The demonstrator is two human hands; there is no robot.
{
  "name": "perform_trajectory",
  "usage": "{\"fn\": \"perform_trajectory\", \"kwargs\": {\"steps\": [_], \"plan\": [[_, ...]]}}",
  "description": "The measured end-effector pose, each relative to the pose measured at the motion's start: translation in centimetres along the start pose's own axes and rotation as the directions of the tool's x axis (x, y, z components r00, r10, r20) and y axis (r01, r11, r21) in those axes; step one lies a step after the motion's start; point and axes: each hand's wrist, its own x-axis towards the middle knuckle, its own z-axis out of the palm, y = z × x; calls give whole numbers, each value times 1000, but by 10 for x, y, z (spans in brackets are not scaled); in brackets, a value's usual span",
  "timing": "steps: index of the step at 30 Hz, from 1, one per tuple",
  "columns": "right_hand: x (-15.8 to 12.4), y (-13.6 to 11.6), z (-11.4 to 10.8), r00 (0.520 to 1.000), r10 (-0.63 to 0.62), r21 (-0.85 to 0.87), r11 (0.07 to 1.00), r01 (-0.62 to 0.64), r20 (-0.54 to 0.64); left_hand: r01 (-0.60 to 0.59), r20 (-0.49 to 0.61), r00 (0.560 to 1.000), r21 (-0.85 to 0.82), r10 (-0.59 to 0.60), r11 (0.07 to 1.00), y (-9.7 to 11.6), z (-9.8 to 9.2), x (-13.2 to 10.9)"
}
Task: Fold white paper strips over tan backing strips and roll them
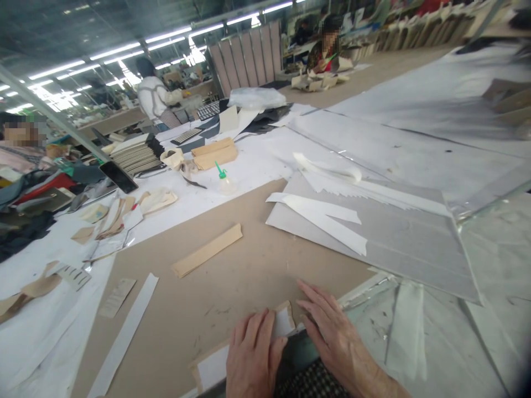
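Observation:
A tan strip with a white strip (pixel 212 367) laid on its face lies along the near edge of the brown board. My left hand (pixel 254 351) rests on top of it, fingers lying flat and pressing down, thumb out to the right. The strip's right end shows beyond the fingers, with a tan curled rim. Close to that end is my right hand (pixel 334 331), fingers stretched out and slightly spread, holding nothing. Farther in on the board lies a folded tan strip (pixel 208 250). A long white strip (pixel 124 334) lies at the left, beside a small pale piece (pixel 118 297).
A grey sheet (pixel 398 243) with white strips (pixel 321 221) on it lies at the right. Beyond the brown board (pixel 166 309) stand a green-tipped bottle (pixel 226 179), tan pieces (pixel 215 153), a phone (pixel 118 177) and stacked panels (pixel 135 155). Several people work farther back.

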Motion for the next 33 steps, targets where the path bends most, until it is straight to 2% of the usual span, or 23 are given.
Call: {"fn": "perform_trajectory", "kwargs": {"steps": [3,6,8,10,13,18,20,22,24,27,33], "plan": [[-1,-3,-1,999,-27,-1,1000,27,-23,148,109,984,-51,-142,988,6,-8,17],[-2,-3,-1,999,-25,2,1000,25,-21,300,267,926,-87,-268,950,9,-17,37],[-3,-2,-2,1000,-15,13,1000,15,-21,348,348,891,-115,-291,930,9,-21,47],[-3,-2,-3,1000,0,35,999,1,-29,355,378,883,-146,-280,923,7,-24,51],[-1,-5,-8,999,47,98,994,-45,-26,348,343,901,-211,-264,913,5,-25,48],[5,-18,-13,984,160,199,965,-173,78,364,221,926,-318,-305,875,8,-23,34],[5,-21,-10,985,165,171,970,-171,48,308,134,950,-276,-281,911,10,-20,31],[4,-21,-4,987,159,133,978,-158,0,249,92,968,-236,-234,939,12,-17,31],[1,-18,1,986,164,139,977,-161,-12,232,116,971,-236,-210,944,14,-14,33],[-1,-15,3,984,179,185,966,-178,10,288,166,954,-286,-249,914,17,-13,36],[9,-21,0,967,248,296,921,-252,51,334,183,942,-403,-282,852,17,-18,39]]}}
